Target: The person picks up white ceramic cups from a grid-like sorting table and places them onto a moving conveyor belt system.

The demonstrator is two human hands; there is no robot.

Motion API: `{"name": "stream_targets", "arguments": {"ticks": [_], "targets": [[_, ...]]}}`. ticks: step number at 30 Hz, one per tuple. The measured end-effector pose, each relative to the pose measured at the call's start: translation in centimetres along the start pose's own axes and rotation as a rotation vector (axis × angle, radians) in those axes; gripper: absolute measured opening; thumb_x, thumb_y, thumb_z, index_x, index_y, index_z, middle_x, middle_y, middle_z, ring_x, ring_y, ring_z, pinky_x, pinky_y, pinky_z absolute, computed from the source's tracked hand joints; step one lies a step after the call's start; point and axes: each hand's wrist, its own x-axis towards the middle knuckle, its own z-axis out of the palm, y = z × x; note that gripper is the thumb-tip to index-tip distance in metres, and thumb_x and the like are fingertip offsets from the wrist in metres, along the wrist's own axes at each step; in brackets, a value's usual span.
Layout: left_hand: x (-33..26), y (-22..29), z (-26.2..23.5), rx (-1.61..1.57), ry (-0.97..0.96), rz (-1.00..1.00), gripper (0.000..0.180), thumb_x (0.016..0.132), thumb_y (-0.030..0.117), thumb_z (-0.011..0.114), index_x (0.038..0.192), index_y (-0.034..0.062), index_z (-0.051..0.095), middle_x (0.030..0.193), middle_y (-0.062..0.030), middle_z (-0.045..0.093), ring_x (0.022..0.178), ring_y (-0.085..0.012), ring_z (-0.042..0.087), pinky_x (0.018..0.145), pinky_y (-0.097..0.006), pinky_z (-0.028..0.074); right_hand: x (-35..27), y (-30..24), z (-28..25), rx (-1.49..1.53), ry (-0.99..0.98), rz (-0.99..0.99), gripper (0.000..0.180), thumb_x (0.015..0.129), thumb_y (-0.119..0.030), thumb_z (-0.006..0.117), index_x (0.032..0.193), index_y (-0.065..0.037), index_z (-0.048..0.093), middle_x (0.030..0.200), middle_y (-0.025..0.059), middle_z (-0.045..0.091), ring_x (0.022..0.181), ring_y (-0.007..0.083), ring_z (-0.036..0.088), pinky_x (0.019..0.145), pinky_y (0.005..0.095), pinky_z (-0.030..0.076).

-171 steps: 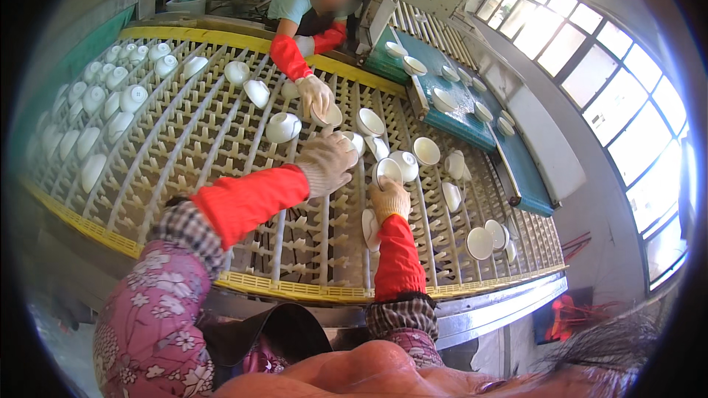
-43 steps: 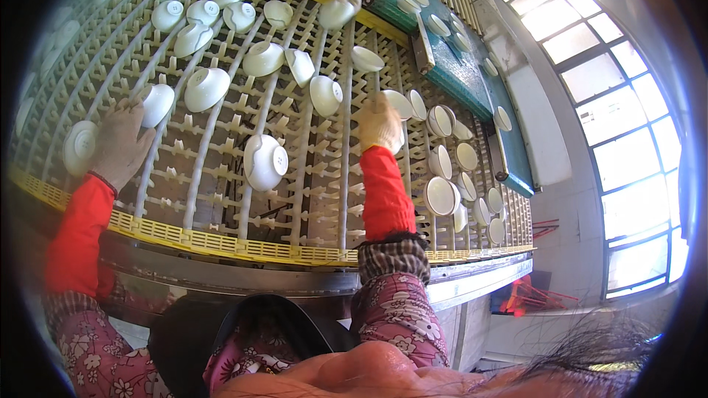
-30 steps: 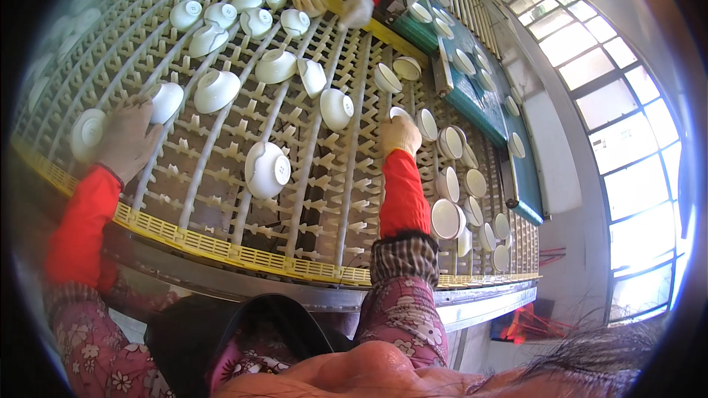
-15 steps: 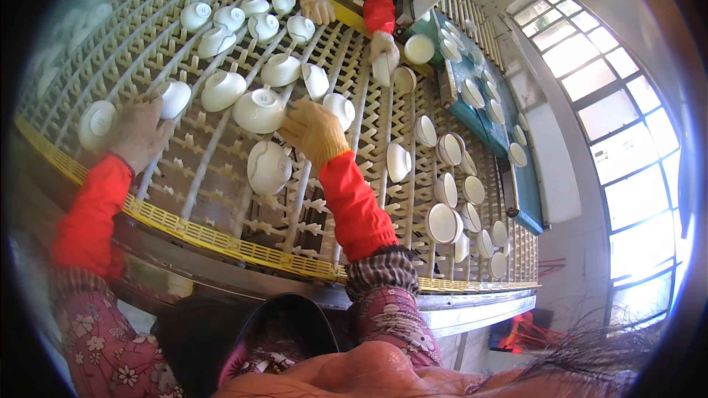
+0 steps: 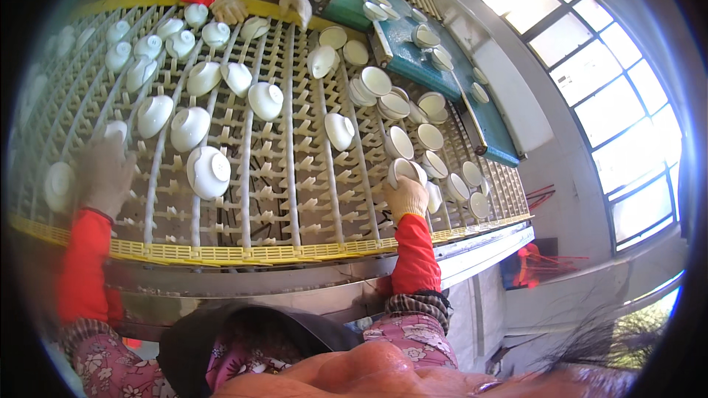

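My right hand (image 5: 408, 197), in a pale glove and red sleeve, grips the near edge of a white bowl (image 5: 402, 169) on the right part of the peg rack. My left hand (image 5: 105, 175), gloved and blurred, reaches over the rack at the far left. Beside it a white bowl (image 5: 60, 186) leans on the pegs, and a second bowl (image 5: 116, 131) shows just beyond its fingers; whether it holds either is unclear. Several upturned bowls lie between my hands, among them a white bowl (image 5: 209, 172) and a white bowl (image 5: 339, 131).
The slatted peg rack (image 5: 310, 210) has a yellow front edge (image 5: 243, 254). Jumbled bowls (image 5: 376, 82) crowd its right side. Beyond runs a teal conveyor belt (image 5: 413, 63) carrying more bowls. Across the rack a co-worker's gloved hand (image 5: 228, 9) rests near the far edge; their other hand holds something pale.
My right hand has left the middle bowls, moved right and taken hold of a bowl. The view has shifted. The co-worker's right-side hand has drawn back toward the far edge.
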Motion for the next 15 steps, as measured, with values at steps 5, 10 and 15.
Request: {"name": "stream_targets", "arguments": {"ticks": [5,10,15], "targets": [[-0.3,1.8,2.6,-0.232,0.279,0.468,0.041,0.081,0.020,0.066,0.114,-0.0028,0.057,0.095,-0.0179,0.054,0.095,-0.0315,0.053,0.090,-0.045,0.043,0.8,-2.0,1.2,0.028,0.018,-0.035,0.041,0.085,-0.044,0.067,0.095,-0.005,0.074,0.093,0.0194,0.072,0.092,0.0382,0.068,0.082,0.0464,0.052],[-1.0,6.2,3.6,-0.421,0.143,0.571,0.041,0.084,0.022,0.064,0.117,-0.0024,0.056,0.104,-0.0193,0.058,0.100,-0.0318,0.055,0.090,-0.046,0.044,-0.5,-4.7,-0.2,0.282,-0.014,-0.047,0.043,0.085,-0.044,0.067,0.103,-0.005,0.073,0.095,0.0194,0.071,0.095,0.0362,0.068,0.084,0.0448,0.053],[-0.4,8.0,3.6,-0.841,-0.223,0.155,0.045,0.092,0.028,0.058,0.124,-0.0036,0.054,0.113,-0.0211,0.061,0.106,-0.0332,0.058,0.095,-0.041,0.045,-2.5,-8.4,-1.9,0.501,-0.124,-0.129,0.042,0.086,-0.041,0.066,0.103,-0.003,0.072,0.090,0.0193,0.072,0.089,0.0353,0.069,0.082,0.0425,0.052]]}}
